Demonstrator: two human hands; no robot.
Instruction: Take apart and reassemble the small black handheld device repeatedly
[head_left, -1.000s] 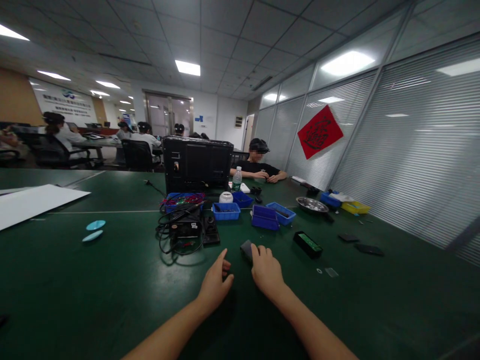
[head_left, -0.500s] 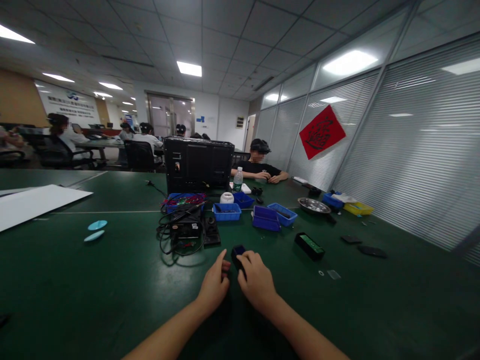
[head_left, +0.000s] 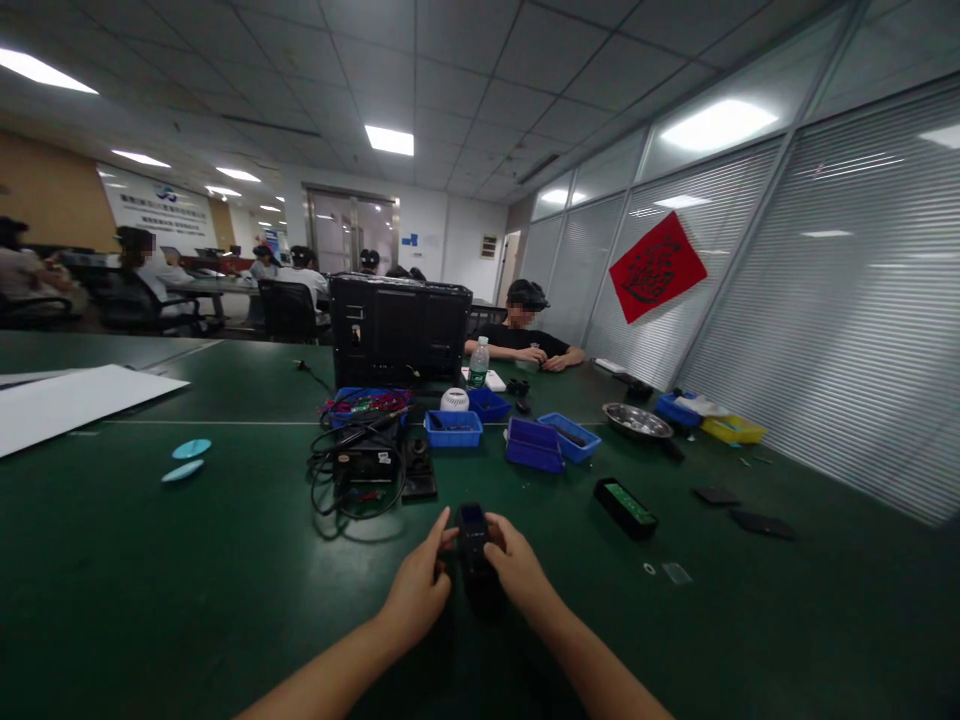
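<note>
A black handheld device (head_left: 472,535) with a small dark screen and buttons stands in front of me on the green table (head_left: 247,560). My right hand (head_left: 517,570) grips its right side, the thumb over its front face and the fingers along its edge. My left hand (head_left: 420,575) is at its left side, index finger stretched forward and thumb apart. Whether the left fingertips touch the device I cannot tell. To the right lies a black case with a green circuit board (head_left: 625,508), near a small white ring (head_left: 649,568) and a clear plastic piece (head_left: 676,573).
Beyond my hands are a black power unit with tangled cables (head_left: 365,462), a blue bin (head_left: 453,429) and an open blue box (head_left: 534,445). A metal bowl (head_left: 637,421) is at right. A person (head_left: 521,335) sits across the table, beside a large black box (head_left: 401,330).
The device now stands more upright, its screen and buttons facing me. My right hand has shifted from over its top to its right side. The view has turned slightly left.
</note>
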